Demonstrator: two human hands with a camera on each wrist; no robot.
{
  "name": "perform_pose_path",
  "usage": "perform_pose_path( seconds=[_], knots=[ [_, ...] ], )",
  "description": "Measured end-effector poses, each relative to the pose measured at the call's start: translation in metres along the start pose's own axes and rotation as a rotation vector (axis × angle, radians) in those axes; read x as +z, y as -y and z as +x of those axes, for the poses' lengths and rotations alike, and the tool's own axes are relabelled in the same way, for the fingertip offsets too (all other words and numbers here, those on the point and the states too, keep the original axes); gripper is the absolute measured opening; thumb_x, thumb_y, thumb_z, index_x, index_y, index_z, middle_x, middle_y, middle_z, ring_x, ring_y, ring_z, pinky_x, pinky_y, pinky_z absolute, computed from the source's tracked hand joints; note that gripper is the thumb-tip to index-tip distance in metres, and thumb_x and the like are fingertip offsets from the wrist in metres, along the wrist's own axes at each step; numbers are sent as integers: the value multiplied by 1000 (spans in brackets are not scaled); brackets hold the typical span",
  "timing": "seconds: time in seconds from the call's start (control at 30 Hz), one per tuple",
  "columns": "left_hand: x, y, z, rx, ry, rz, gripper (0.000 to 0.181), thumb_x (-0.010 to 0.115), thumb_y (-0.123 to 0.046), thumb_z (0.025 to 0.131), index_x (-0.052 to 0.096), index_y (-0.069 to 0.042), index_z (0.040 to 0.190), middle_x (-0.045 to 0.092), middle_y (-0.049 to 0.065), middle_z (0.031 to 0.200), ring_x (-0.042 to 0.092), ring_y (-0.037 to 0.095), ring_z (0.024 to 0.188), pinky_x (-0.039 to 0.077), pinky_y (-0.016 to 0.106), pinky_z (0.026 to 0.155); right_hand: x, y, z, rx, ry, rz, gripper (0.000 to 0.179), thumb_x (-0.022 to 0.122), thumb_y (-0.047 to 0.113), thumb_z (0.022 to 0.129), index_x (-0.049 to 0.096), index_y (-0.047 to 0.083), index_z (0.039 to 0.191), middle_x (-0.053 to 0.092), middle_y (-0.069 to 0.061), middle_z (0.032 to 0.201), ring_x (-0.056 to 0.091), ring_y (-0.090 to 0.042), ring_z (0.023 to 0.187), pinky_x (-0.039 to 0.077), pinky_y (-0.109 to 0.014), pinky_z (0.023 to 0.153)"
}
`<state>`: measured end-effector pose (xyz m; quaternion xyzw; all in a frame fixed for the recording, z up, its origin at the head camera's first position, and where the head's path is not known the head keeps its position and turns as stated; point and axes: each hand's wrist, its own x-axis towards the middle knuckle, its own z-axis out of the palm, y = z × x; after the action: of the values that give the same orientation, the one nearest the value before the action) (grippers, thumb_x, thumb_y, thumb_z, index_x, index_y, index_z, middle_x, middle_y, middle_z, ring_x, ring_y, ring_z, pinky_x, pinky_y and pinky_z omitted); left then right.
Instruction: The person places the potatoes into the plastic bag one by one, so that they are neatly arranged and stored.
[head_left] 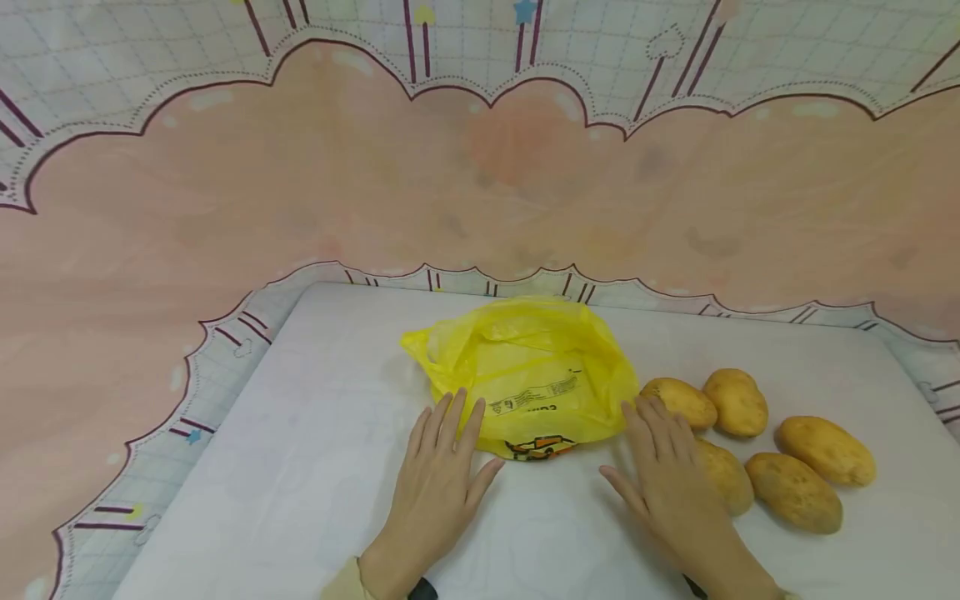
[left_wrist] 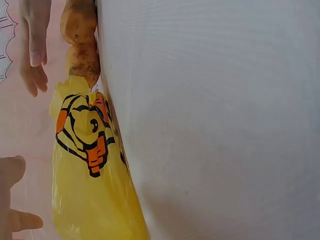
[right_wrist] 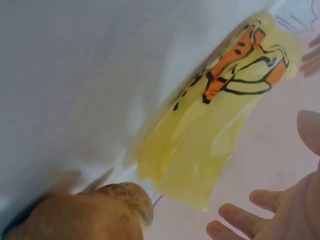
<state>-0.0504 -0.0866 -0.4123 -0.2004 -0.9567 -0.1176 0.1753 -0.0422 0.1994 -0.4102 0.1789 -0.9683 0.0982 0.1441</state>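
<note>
A yellow plastic bag [head_left: 525,379] with black print and an orange-and-black picture lies on the white table, its mouth spread wide. My left hand [head_left: 438,475] is at the bag's near left edge, fingers straight and apart, holding nothing. On the other side, my right hand [head_left: 667,479] reaches toward the bag's right edge with fingers extended, also holding nothing. Whether the fingertips touch the plastic I cannot tell. Several potatoes [head_left: 795,492] lie right of the bag; one potato [head_left: 723,477] is partly hidden behind my right hand. The right wrist view shows the bag [right_wrist: 200,145] beside a potato [right_wrist: 85,215].
The white table [head_left: 247,467] extends to the left of the bag. Behind it hangs a patterned cloth [head_left: 450,183] in pink and white, which also shows along the table's sides. A dark strap [head_left: 423,589] is on the left wrist.
</note>
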Motion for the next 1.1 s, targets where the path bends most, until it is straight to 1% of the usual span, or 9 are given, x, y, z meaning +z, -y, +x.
perform_pose_path(
  seconds=[0.13,0.2,0.33,0.43,0.57,0.67,0.77,0.93,1.1],
  knots=[
    [-2,1,0,4,-13,-5,67,58,-45,97,41,-7,150,40,17,152,37,33,141,29,50,115,-2,-4,-1,13,-1,14,78,57,46,97,26,0,152,30,-23,154,27,-38,142,1,-39,123],
    [-2,1,0,10,-21,-7,65,58,-43,97,42,-7,149,42,17,151,39,34,140,31,49,114,-4,-6,-2,19,-5,15,79,57,47,97,26,-1,152,31,-23,154,28,-40,141,5,-41,123],
    [-4,2,0,19,-35,-3,63,59,-40,98,44,-5,147,44,18,148,42,33,137,33,48,112,-8,-9,-4,16,-11,16,79,57,49,97,27,0,152,32,-23,152,32,-42,138,19,-49,120],
    [-4,4,0,20,-51,-4,61,61,-38,97,46,-4,145,46,18,147,44,33,134,35,47,111,-10,-10,-4,13,-9,4,80,61,48,95,29,2,152,35,-21,150,37,-39,135,32,-54,111],
    [-4,7,0,23,-76,-11,60,62,-36,97,48,-3,144,48,18,144,47,33,131,37,46,110,-14,-13,-5,18,-15,-27,81,66,46,91,32,5,151,41,-18,147,43,-37,130,42,-57,99],
    [-3,8,0,31,-97,-20,58,62,-35,97,49,-2,142,50,17,143,48,32,130,39,46,109,-17,-17,-7,14,-13,-34,81,66,46,91,33,2,150,43,-20,144,45,-37,128,42,-57,99],
    [-3,9,0,29,-111,-26,56,63,-34,96,51,-2,141,52,17,141,50,32,128,40,46,108,-20,-20,-10,30,29,-19,80,64,45,94,30,0,151,42,-22,144,43,-39,129,39,-58,102],
    [-3,13,2,0,-121,-30,57,71,-31,92,53,-1,138,54,16,137,52,32,125,42,47,106,-24,-25,-12,77,109,0,80,62,44,96,26,1,153,39,-23,145,40,-43,129,36,-61,103],
    [-3,16,6,-17,-148,-35,54,70,-29,92,54,0,135,57,17,133,54,32,123,43,47,105,-26,-32,-17,90,133,-9,79,63,44,95,29,0,151,40,-24,144,41,-44,129,38,-63,102]
  ],
)
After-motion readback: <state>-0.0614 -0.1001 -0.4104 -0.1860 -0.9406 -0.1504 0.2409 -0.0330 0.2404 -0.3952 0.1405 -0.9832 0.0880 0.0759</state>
